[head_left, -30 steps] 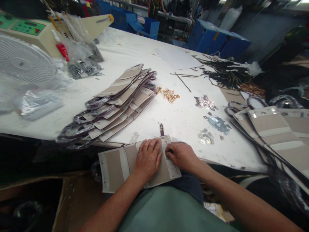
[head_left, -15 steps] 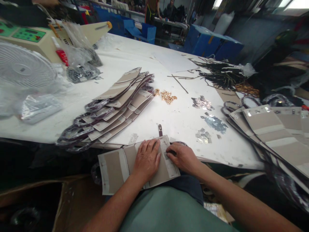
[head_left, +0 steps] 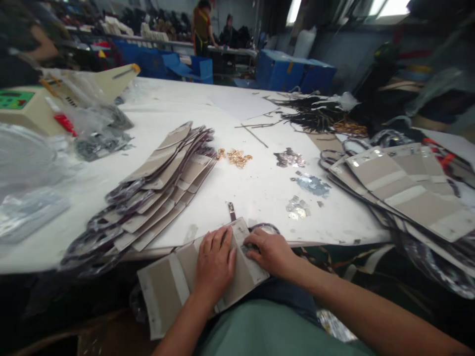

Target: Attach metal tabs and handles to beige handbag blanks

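A beige card panel with white strips (head_left: 166, 289) lies on my lap against the white table's (head_left: 156, 113) front edge. My left hand (head_left: 214, 264) rests flat on it, fingers stretched out. My right hand (head_left: 270, 252) sits beside it on the panel's right end, fingertips pinched on a small fitting I cannot make out. A small dark strap tab (head_left: 231, 210) lies on the table just beyond the panel.
A fanned stack of like panels (head_left: 163, 183) lies left of centre, another stack (head_left: 401, 190) at right. Gold fittings (head_left: 237, 158) and silver bits (head_left: 297, 207) are scattered mid-table. Black straps (head_left: 311, 116), a beige machine (head_left: 25, 106) and plastic bags (head_left: 92, 123) sit further off. People stand far back.
The view has tilted up and swung right, so the table shifted left in the picture. Both hands stay on the panel in nearly the same pose.
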Action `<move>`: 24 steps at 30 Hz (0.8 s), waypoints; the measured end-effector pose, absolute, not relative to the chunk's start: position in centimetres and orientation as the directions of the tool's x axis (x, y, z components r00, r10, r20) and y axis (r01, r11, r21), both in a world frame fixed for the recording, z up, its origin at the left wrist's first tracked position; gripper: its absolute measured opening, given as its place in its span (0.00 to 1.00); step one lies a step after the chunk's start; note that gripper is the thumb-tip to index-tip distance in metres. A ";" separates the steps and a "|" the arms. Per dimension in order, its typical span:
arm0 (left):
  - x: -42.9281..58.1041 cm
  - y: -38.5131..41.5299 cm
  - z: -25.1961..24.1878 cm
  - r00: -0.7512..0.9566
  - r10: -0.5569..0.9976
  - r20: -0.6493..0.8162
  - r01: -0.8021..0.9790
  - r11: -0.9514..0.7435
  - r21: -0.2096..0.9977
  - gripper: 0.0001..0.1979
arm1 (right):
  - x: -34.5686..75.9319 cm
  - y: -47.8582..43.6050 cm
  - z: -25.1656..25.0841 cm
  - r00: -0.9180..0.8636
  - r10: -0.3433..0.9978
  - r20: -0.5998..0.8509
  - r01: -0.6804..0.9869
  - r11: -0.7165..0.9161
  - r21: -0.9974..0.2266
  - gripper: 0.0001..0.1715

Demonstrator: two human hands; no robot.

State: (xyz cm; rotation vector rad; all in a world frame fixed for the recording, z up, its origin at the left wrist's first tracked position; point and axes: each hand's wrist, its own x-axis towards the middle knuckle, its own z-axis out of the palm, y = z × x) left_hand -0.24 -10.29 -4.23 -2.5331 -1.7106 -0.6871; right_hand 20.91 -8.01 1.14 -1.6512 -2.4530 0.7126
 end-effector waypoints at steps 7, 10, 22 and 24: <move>-0.9 -8.3 -5.7 0.357 0.785 0.507 0.872 -0.475 0.120 0.38 | 25.0 -4.5 2.9 -0.285 0.958 0.007 0.729 0.222 -0.647 0.20; -1.4 -7.8 -6.5 0.384 0.744 0.546 0.863 -0.499 0.074 0.41 | 30.6 -1.3 3.9 -0.080 0.996 0.046 0.819 0.092 -0.566 0.16; -2.2 -6.8 -8.3 0.410 0.712 0.570 0.856 -0.517 0.030 0.40 | 47.6 6.4 0.0 0.399 0.914 -0.068 0.874 -0.402 -0.274 0.21; -1.8 -7.1 -7.7 0.390 0.715 0.580 0.860 -0.508 0.048 0.40 | 47.8 6.6 -0.5 0.393 0.917 -0.071 0.876 -0.397 -0.273 0.19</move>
